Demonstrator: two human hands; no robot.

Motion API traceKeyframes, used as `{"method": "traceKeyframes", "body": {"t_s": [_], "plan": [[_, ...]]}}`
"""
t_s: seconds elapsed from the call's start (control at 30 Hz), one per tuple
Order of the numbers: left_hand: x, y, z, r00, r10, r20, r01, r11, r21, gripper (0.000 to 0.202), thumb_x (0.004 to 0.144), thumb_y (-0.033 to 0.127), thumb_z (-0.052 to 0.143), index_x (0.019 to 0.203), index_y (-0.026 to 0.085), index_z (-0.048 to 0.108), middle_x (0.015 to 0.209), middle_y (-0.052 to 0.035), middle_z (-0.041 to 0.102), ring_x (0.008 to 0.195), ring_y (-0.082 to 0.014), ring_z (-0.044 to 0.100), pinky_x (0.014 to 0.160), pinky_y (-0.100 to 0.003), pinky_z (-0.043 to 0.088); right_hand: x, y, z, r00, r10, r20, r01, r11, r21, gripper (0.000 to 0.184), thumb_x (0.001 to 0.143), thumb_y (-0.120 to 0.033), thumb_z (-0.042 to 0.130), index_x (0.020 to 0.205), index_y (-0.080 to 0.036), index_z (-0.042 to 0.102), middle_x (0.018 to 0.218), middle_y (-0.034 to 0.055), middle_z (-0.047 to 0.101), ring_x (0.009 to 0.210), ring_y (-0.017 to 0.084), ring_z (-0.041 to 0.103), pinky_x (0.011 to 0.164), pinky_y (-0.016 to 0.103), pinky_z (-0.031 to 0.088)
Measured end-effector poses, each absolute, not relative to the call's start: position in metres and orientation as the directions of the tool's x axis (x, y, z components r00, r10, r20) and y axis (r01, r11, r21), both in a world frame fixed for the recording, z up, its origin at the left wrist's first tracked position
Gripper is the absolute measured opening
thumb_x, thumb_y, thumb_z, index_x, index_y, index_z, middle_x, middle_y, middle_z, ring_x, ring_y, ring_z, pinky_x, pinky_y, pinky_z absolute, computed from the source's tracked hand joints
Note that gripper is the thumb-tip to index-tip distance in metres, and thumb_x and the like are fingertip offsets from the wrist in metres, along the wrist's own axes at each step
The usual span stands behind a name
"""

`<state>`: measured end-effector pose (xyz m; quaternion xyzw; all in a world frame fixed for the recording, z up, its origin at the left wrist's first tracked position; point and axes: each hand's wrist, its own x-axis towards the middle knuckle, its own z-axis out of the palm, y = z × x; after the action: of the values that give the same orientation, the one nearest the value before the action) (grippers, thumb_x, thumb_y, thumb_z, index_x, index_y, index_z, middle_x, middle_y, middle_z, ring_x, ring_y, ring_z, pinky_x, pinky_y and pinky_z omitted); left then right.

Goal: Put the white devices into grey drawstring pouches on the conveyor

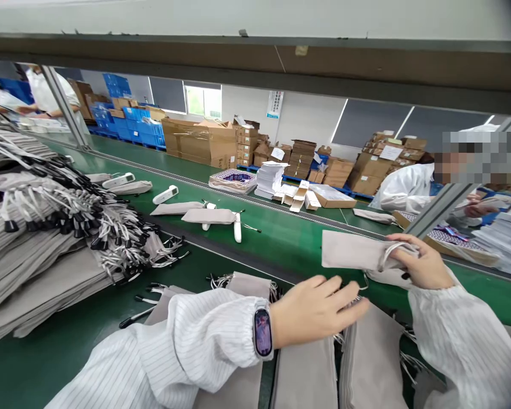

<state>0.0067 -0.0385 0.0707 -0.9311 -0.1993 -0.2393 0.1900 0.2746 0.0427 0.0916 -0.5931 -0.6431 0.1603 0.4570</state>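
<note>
wall sign [275, 104] too small to read; green counter [80, 335], cartons [200, 142] behind; right hand [426, 264] grips grey pouch [351, 250], left hand [315, 309] open above pouch piles [306, 375].

Beige pouch [350, 250], striped white sleeve [208, 341]

Green bench [85, 335], near side: a large heap of grey drawstring pouches [59, 267] lies left; flat pouch stacks [306, 375] lie in front. Green middle strip [281, 244]: grey pouches, slim white devices [166, 195]. Far ledge [153, 158]: paper stack [269, 180], small white cartons [298, 196].
</note>
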Motion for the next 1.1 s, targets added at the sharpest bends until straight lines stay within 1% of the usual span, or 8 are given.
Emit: {"method": "traceKeyframes", "body": {"t_s": [0.1,0.17,0.33,0.6,0.73,0.83,0.93,1.1], "plan": [[0.013,-0.043,0.043,0.823,0.46,0.334,0.517,-0.85,-0.102,0.042,0.074,0.043,0.051,0.102,0.011,0.044,0.094,-0.0067,0.048,0.08,-0.0182,0.046,0.063,-0.027,0.038,0.292,0.05,0.087,0.117,0.946,0.304,0.83,0.076,-0.553,0.038,0.058,-0.028,0.062,0.095,-0.021,0.053,0.076,0.0071,0.055,0.059,0.016,0.05,0.054,0.026,0.038],[0.016,-0.045,0.028,0.822,0.538,0.188,0.556,-0.83,-0.054,0.042,0.073,0.049,0.049,0.086,0.009,0.049,0.078,-0.0055,0.05,0.069,-0.0174,0.047,0.056,-0.027,0.039,0.293,0.058,0.072,0.101,0.932,0.347,0.931,0.035,-0.363,0.049,0.059,-0.028,0.06,0.106,-0.022,0.047,0.083,0.0072,0.054,0.071,0.021,0.052,0.063,0.031,0.04],[0.017,-0.047,0.025,0.774,0.61,0.166,0.63,-0.769,-0.111,0.01,0.078,0.016,0.044,0.08,0.007,0.05,0.073,-0.0073,0.049,0.07,-0.0193,0.046,0.057,-0.03,0.039,0.27,0.08,0.013,-0.16,0.886,0.435,0.969,0.226,-0.104,0.069,0.062,-0.018,0.053,0.125,-0.019,0.024,0.113,0.0102,0.039,0.102,0.025,0.039,0.084,0.036,0.034],[0.02,-0.044,0.034,0.51,0.808,0.294,0.859,-0.496,-0.126,0.009,0.074,0.007,0.046,0.077,0.006,0.053,0.07,-0.0104,0.048,0.066,-0.0222,0.049,0.046,-0.027,0.038,0.196,0.065,-0.009,-0.433,0.836,0.338,0.828,0.517,-0.217,0.044,0.073,-0.026,0.04,0.115,-0.015,0.036,0.11,0.0071,0.041,0.103,0.017,0.038,0.089,0.029,0.031],[0.02,-0.044,0.035,0.467,0.832,0.299,0.875,-0.483,-0.024,0.013,0.074,0.004,0.04,0.077,0.007,0.052,0.068,-0.0109,0.05,0.064,-0.0234,0.049,0.048,-0.03,0.04,0.144,0.081,0.021,-0.411,0.853,0.321,0.849,0.486,-0.206,0.031,0.078,-0.025,0.035,0.106,-0.015,0.042,0.1,0.0066,0.048,0.094,0.015,0.045,0.084,0.026,0.034],[0.017,-0.042,0.039,0.457,0.863,0.217,0.877,-0.478,0.054,0.017,0.074,0.001,0.038,0.079,0.006,0.053,0.071,-0.0125,0.052,0.065,-0.0235,0.05,0.048,-0.031,0.04,0.086,0.108,0.029,-0.453,0.865,0.216,0.849,0.493,-0.193,0.021,0.077,-0.031,0.041,0.096,-0.023,0.048,0.081,-0.0003,0.055,0.074,0.012,0.052,0.068,0.022,0.04],[0.014,-0.038,0.044,0.473,0.863,0.175,0.872,-0.487,0.045,0.018,0.072,0.002,0.041,0.084,0.005,0.055,0.077,-0.0131,0.054,0.07,-0.0243,0.05,0.053,-0.033,0.042,0.032,0.132,0.021,-0.388,0.909,0.155,0.897,0.411,-0.164,0.034,0.07,-0.039,0.052,0.097,-0.019,0.048,0.077,0.0047,0.056,0.068,0.018,0.054,0.058,0.026,0.04],[0.002,-0.035,0.06,0.577,0.813,0.076,0.812,-0.581,0.049,0.015,0.072,0.009,0.046,0.083,0.007,0.056,0.077,-0.0124,0.057,0.081,-0.0264,0.049,0.067,-0.039,0.04,0.012,0.138,0.021,-0.266,0.948,0.173,0.953,0.285,-0.1,0.042,0.065,-0.015,0.058,0.105,-0.014,0.043,0.077,0.0105,0.055,0.07,0.022,0.053,0.059,0.03,0.039]]}}
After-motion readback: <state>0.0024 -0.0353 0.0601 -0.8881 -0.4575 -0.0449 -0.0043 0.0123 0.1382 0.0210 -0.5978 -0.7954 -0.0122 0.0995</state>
